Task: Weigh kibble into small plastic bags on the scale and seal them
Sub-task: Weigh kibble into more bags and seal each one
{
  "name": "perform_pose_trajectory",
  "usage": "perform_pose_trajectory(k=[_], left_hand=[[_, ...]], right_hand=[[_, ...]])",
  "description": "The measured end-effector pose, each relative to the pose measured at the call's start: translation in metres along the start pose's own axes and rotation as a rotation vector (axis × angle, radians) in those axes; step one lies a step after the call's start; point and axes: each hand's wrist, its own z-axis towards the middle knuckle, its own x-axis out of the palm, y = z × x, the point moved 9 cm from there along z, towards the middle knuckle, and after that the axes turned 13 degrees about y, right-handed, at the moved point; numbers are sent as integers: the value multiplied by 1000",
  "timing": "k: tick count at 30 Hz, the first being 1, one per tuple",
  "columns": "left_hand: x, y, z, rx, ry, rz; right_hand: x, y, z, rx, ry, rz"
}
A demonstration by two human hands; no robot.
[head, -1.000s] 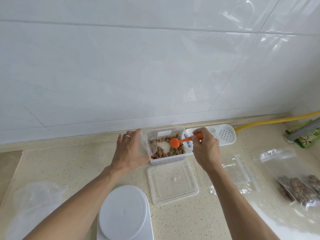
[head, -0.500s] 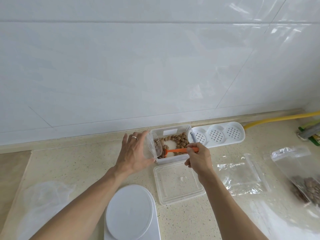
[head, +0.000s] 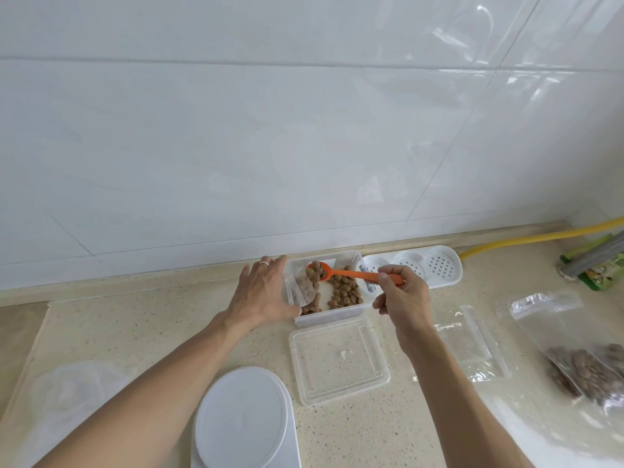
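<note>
Kibble (head: 316, 273) (brown ovals) heaps the orange plastic spoon (head: 351, 273) pinched by right-hand fingers (head: 388, 282); left-hand fingers (head: 270, 282) hold a clear bag (head: 304, 288).

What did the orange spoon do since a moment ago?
The orange spoon, pinched in the right hand, dipped into the clear tub and has come up full of kibble, swinging left toward the small bag that the left hand holds at the tub's left edge. The left hand kept its hold. The lid and scale stayed put.
</note>
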Motion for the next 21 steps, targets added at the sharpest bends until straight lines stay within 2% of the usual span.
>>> perform_pose_trajectory(k=[2,4,6,11,15,18,21], left_hand=[[0,-6,0,41,0,-84],[-2,-12,-2,78,-22,-189],[-1,-19,-4,114,-29,-278],[-3,-19,-6,122,-63,-331],[1,-16,-3,90,-57,-307],[0,-16,-3,69,-90,-253],[-2,-13,-5,48,-107,-176]], right_hand=[[8,18,-3,-76,49,-126],[27,37,-10,-178,158,-312],[49,49,-19,-254,275,-394],[44,66,-23,-365,221,-445],[46,64,-23,-352,323,-478],[21,65,-17,-405,104,-415],[-10,50,-8,-371,-132,-386]])
